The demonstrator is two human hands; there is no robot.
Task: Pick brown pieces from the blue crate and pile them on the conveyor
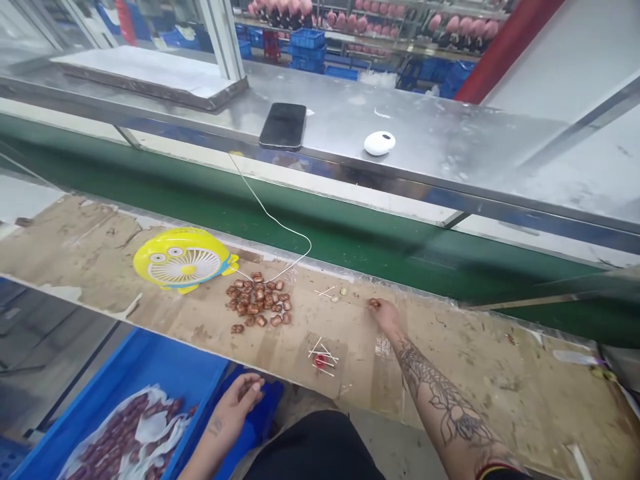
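My right hand (pixel 385 316) is at the cardboard-covered bench (pixel 440 360), its fingertips closed on a small brown piece (pixel 374 303). Over the bench's front edge hangs my left hand (pixel 241 398), fingers curled together; whatever they might hold is too small to make out. A pile of shiny brown pieces (pixel 253 308) lies left of centre. Between the pile and my right hand are two small pale pieces (pixel 335 299) and crossed white sticks (pixel 326 292). More white sticks lie around a small red item (pixel 320 361) nearer the front edge.
Left of the pile stands a yellow fan (pixel 185 260) with a white cable (pixel 270 215). A blue crate (pixel 200 360) with brown pieces sits below left. Behind, a metal ledge (pixel 330 100) holds a black phone (pixel 283 125) and a white rounded object (pixel 379 143).
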